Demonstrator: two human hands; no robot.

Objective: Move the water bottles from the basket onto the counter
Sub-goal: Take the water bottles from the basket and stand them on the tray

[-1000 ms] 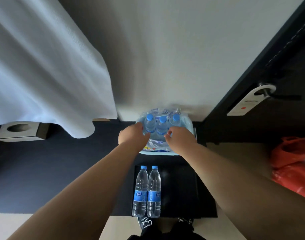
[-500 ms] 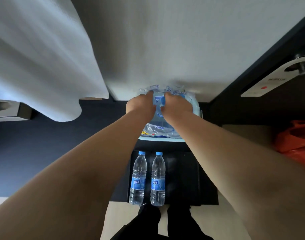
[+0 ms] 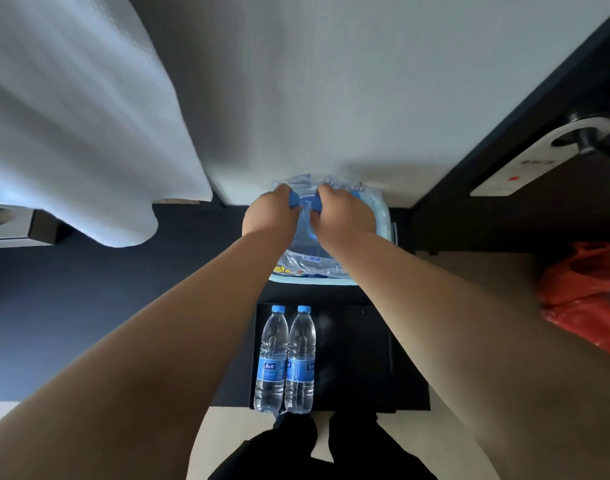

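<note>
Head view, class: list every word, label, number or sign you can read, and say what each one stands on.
No text can be read with certainty.
Blue labels on the two bottles lying on the black tray: white characters, blurred.
Printing on the plastic-wrapped pack under the left hand and right hand: upside down, unreadable.
Door hanger: a red dot and small dark text, too blurred.

One head-worn wide-angle view looks steeply down from above. Both forearms stretch away from it to the pack (image 3: 326, 261) by the wall (image 3: 331, 81). The dark tabletop (image 3: 88, 306) lies below, the person's legs (image 3: 317, 452) at the bottom edge; edges bend strongly.
</note>
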